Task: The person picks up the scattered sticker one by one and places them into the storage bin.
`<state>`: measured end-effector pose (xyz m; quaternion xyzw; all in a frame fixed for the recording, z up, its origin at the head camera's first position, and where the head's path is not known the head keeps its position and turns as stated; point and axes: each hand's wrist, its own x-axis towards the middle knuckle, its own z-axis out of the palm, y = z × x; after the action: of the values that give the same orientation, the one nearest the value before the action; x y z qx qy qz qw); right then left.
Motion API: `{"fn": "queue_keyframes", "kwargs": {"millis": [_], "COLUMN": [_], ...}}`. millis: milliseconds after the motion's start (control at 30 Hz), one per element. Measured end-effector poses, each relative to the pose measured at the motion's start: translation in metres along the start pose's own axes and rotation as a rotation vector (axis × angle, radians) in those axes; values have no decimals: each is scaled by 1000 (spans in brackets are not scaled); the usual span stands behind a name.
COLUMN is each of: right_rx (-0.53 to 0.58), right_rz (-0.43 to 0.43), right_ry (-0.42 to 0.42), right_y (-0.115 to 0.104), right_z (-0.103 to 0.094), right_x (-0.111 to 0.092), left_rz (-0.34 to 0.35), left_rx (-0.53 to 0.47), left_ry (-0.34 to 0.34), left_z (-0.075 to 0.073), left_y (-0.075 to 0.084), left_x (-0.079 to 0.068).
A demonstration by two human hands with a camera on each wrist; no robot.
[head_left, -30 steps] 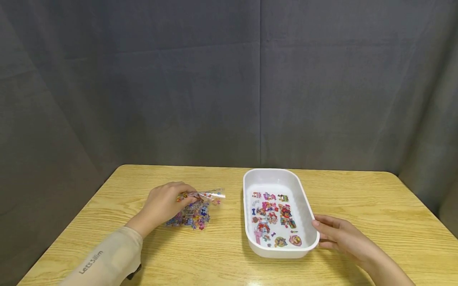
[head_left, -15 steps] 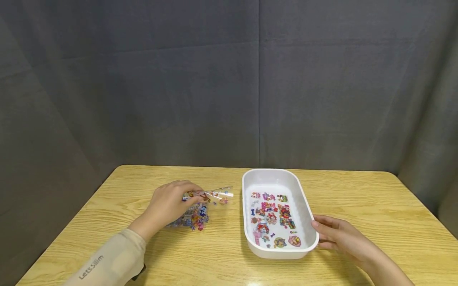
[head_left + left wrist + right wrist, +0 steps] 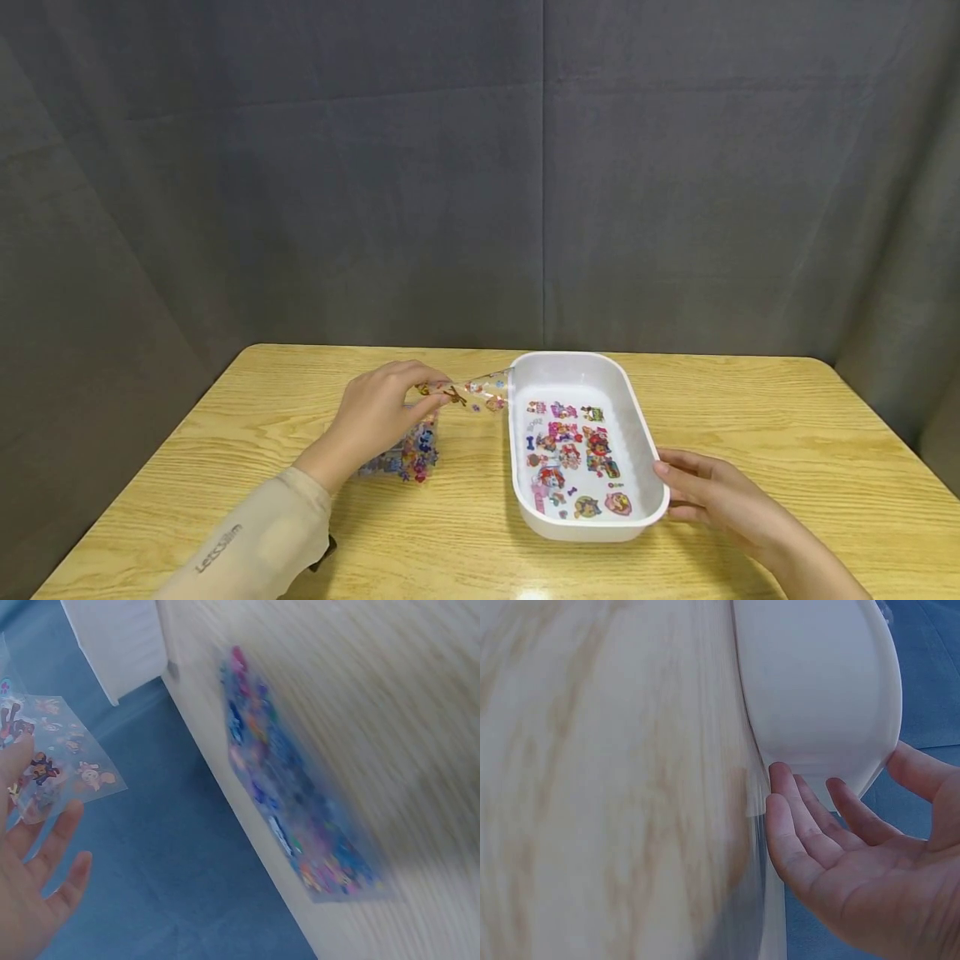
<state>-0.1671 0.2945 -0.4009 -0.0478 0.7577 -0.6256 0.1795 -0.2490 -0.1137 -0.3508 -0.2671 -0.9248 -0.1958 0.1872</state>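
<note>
My left hand [image 3: 382, 412] pinches a clear sticker sheet [image 3: 491, 390] between thumb and fingers, raised above the table. Its far corner reaches the white tray's left rim in the head view. Below lies a pile of sticker sheets [image 3: 420, 454] with colourful cartoon prints, partly hidden by the hand; the left wrist view shows the pile [image 3: 292, 787] apart from the held sheet [image 3: 90, 761]. To the right stands the white plastic tray [image 3: 570, 377], colourful stickers [image 3: 566, 454] lying on its bottom. My right hand [image 3: 712, 492] holds its near right side, thumb at the rim, fingers against the outer wall [image 3: 817, 682].
Everything stands on a wood-grain table [image 3: 465, 533] with rounded far corners. A dark grey curtain [image 3: 375, 208] hangs behind the table and on both sides.
My left hand has lifted the sticker sheet off the pile and moved right and away, bringing the sheet to the tray's left rim. The right hand and tray have stayed nearly still.
</note>
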Motion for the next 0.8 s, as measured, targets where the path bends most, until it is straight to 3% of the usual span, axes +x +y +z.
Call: {"fn": "queue_keyframes", "kwargs": {"millis": [400,800], "right_rx": [-4,-7], "right_rz": [-3,19], "right_ry": [5,7], "right_y": [0,0], "right_z": [0,0], "right_x": [0,0], "left_rz": [7,55], "left_rx": [-61,-54], "left_ry": [12,7], "left_z": [3,13], "left_y": [19,35], "left_x": [12,24]}}
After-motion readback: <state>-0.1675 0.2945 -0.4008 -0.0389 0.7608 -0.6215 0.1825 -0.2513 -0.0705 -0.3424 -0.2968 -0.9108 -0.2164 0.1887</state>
